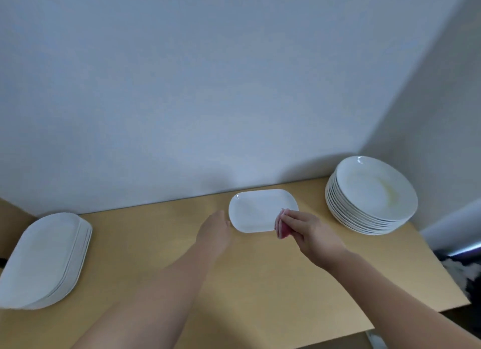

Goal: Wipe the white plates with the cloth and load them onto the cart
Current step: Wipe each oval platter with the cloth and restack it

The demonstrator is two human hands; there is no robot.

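Tan table [260, 276] — white plate [256, 209] — pale wall [182, 75]

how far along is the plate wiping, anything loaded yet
Done: nothing visibly loaded; no cart is clearly in view. In hand: one oval plate lies alone on the table, left hand at its edge, right hand holding the pink cloth at its rim. Left: the round stack, its top plate smeared, and probably the oval stack, whose state I cannot tell.

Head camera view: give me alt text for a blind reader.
A right hand holds a pink cloth at a white oblong plate on a wooden table; the left hand touches its left rim. A stack of round plates sits right, a stack of oblong plates left.
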